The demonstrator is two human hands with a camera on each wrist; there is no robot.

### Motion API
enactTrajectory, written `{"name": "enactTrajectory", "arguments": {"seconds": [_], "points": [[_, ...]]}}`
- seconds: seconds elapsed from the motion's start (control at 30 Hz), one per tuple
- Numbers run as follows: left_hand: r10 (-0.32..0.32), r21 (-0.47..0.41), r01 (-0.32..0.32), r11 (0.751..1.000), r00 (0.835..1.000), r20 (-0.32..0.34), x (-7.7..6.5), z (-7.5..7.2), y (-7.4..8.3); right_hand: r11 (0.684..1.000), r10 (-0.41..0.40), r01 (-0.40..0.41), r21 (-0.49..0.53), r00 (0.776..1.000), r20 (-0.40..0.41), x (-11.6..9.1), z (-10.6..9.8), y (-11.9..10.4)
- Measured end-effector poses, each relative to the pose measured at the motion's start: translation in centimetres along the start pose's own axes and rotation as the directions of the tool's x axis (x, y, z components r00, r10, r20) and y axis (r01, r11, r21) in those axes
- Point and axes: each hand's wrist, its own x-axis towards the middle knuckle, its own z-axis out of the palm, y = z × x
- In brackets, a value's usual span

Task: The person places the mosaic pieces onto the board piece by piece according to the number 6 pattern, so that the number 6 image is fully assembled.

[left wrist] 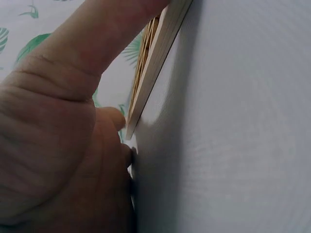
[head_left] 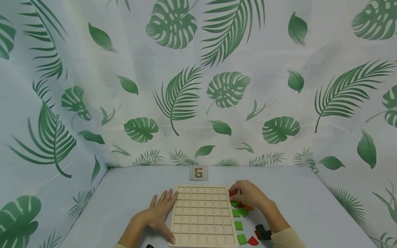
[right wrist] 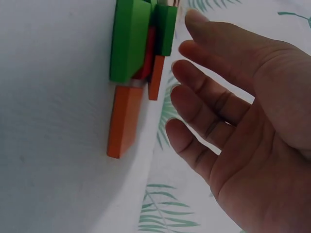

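Note:
A pale wooden grid board (head_left: pixel 204 216) lies on the table in the head view, its squares bare. My left hand (head_left: pixel 155 214) rests along its left edge, fingers spread and thumb at the near left corner. In the left wrist view, the thumb (left wrist: pixel 82 48) reaches to the board's side. Over a pile of small coloured pieces at the board's far right corner is my right hand (head_left: pixel 249 193), fingers loosely bent. The right wrist view shows a green piece (right wrist: pixel 127 41) and an orange piece (right wrist: pixel 124 121) beside these fingers, with nothing visible between thumb and fingertips.
Behind the board lies a small card (head_left: pixel 198 173) with a gridded figure resembling a 6. Green squares (head_left: pixel 238 225) and a red rounded piece (head_left: pixel 253 240) line the board's right side. A leaf-patterned cloth (head_left: pixel 198 103) walls in the table's back and sides.

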Motion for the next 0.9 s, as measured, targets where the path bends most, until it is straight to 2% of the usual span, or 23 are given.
{"name": "enactTrajectory", "arguments": {"seconds": [0.23,0.53,0.77,0.9], "points": [[-0.009,0.017,0.009,1.0,1.0,0.006,0.22,0.15,0.0,0.995,-0.017,0.016,-0.098,1.0,-0.008,0.0,0.63,0.05],[-0.03,0.01,0.03,1.0,0.999,0.012,0.45,0.2,-0.2,0.993,-0.05,0.052,-0.105,0.999,0.017,0.12,0.77,0.16],[-0.03,-0.007,0.03,1.0,0.999,0.02,0.37,0.21,-0.12,0.995,-0.064,0.068,-0.067,0.996,0.054,-0.12,0.71,0.04],[-0.038,0.006,0.038,0.999,0.999,0.02,0.39,0.23,-0.11,0.987,-0.087,0.094,-0.13,0.994,0.062,-0.13,0.7,0.0]]}}
